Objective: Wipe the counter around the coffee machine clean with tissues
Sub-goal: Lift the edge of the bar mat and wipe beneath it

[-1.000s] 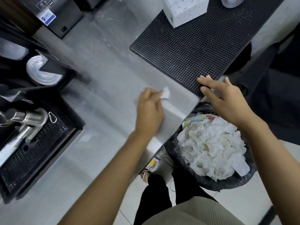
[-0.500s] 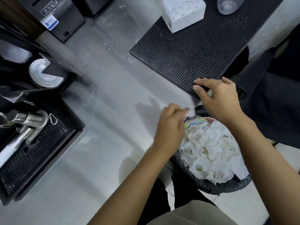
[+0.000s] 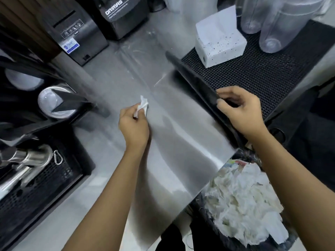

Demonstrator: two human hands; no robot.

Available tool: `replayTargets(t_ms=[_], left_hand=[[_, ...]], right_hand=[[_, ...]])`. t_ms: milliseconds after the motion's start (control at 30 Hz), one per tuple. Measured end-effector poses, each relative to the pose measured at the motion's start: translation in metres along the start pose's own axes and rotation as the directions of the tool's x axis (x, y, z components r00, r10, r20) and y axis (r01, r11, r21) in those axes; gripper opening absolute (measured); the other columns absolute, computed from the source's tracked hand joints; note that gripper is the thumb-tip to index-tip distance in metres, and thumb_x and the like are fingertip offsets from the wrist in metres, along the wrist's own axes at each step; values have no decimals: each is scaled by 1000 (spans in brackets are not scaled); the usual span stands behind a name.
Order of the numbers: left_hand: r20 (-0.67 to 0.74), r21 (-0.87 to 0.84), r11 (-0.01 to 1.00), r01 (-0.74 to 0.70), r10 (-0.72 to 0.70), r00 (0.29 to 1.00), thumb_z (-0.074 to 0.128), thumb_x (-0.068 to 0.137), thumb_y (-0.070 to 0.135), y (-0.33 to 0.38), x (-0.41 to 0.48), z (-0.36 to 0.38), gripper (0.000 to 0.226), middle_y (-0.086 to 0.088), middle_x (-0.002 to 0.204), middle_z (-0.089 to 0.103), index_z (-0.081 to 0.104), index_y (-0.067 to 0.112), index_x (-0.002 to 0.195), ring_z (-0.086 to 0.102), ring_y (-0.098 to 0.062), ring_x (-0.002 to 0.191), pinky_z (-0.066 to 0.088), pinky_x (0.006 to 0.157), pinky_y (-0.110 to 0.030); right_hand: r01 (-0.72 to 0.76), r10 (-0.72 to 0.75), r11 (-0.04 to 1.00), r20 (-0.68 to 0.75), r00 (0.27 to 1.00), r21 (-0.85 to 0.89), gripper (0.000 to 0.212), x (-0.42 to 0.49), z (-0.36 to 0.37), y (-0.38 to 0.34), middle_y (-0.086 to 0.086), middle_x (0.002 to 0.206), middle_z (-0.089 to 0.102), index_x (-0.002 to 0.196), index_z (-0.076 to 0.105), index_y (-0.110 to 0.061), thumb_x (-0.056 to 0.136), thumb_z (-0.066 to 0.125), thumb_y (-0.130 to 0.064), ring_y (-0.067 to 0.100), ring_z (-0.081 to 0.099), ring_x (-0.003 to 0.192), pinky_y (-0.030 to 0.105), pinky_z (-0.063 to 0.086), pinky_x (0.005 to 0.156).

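**Mind the mat while you wipe beneath it**

Your right hand [image 3: 241,113] has its fingers curled round the near edge of the black rubber mat [image 3: 262,73] and holds that edge raised off the desk [image 3: 181,142]. The tissue box [image 3: 219,42] and the clear plastic containers [image 3: 275,28] stand on the far part of that mat. Tilt it more steeply and they would likely slide or topple, the tall containers first.

Your left hand [image 3: 134,127] pinches a small crumpled tissue [image 3: 143,105] just over the bare steel, between the coffee machine [image 3: 36,169] and the mat. The wad is small, with only a tuft clear of your fingers, so your knuckles may drag on the surface and smear it. A wad that tight may also push dirt along rather than pick it up.

If you sweep toward the desk's corner, loose bits could fall past the bin [image 3: 201,211] onto the floor, since the bin is heaped with used tissues.
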State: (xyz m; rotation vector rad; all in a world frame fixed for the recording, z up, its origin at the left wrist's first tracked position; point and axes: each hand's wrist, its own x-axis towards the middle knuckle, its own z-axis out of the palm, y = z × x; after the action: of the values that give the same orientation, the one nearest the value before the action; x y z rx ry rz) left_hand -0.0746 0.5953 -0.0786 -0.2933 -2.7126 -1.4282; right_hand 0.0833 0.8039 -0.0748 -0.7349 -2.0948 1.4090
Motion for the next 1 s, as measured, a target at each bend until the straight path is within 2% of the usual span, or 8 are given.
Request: replayTargets(t_ms=[267,367,567,700,800,867,933,1000], left_hand=[[242,130,964,-233,197,950,52,89,1,17,126,60,28,-6,98,57,72,8,108,53,-14,85,37,73,-10],[348,105,920,-378,322,880,52,85,-6,30,148,80,32,-2,92,57,74,10,103,52,-12,83,37,70,-7],[472,87,779,-621,516,714,50,80,-11,29,147,80,33,-17,94,66,75,2,97,62,-32,88,49,81,-35],[420,73,768,-636,555,718,51,83,-9,7,96,46,31,-14,92,68,75,5,97,61,-30,86,46,79,-31],[513,9,772,-635,542,666,53,81,-14,-1,64,21,33,-5,91,66,75,5,95,58,-14,85,44,80,-14],[528,25,846,-532,441,726,58,82,-11,6,73,17,27,-2,91,63,75,4,96,57,-10,85,39,77,-5],[378,97,935,-341,283,882,62,84,-1,7,102,23,22,-8,90,64,74,7,101,62,-22,87,40,70,-9],[256,161,962,-219,174,951,62,85,12,5,124,31,19,-19,93,69,76,12,98,64,-32,90,39,62,-17]], right_hand=[[-55,55,998,36,998,-4,21,1,-2,-1,-5,90,75,106,74,-15,88,67,-7,7,69,92,33,53,94],[-51,51,999,15,999,-2,21,2,-3,-4,-6,91,75,103,74,-17,88,66,-6,4,69,91,29,53,93],[-116,116,993,-9,993,30,19,1,-1,-1,-6,93,75,103,74,-17,88,66,-8,9,69,94,39,52,96],[-114,115,993,-26,993,36,19,0,0,-4,-4,92,75,103,74,-17,88,66,-8,9,69,93,38,52,97],[-103,103,995,-18,995,9,20,-1,-1,-6,-2,90,75,105,74,-17,89,66,-9,9,69,92,35,53,94],[-103,103,995,-20,994,3,20,-1,-1,-6,-1,90,75,105,74,-17,89,66,-10,10,69,92,34,54,92],[-100,100,995,-23,995,4,20,-2,-1,-7,0,90,75,105,74,-18,89,66,-10,10,69,91,32,54,91],[-91,91,996,-30,995,0,19,-2,-1,-6,1,89,75,104,74,-18,89,66,-10,12,69,90,31,54,90]])
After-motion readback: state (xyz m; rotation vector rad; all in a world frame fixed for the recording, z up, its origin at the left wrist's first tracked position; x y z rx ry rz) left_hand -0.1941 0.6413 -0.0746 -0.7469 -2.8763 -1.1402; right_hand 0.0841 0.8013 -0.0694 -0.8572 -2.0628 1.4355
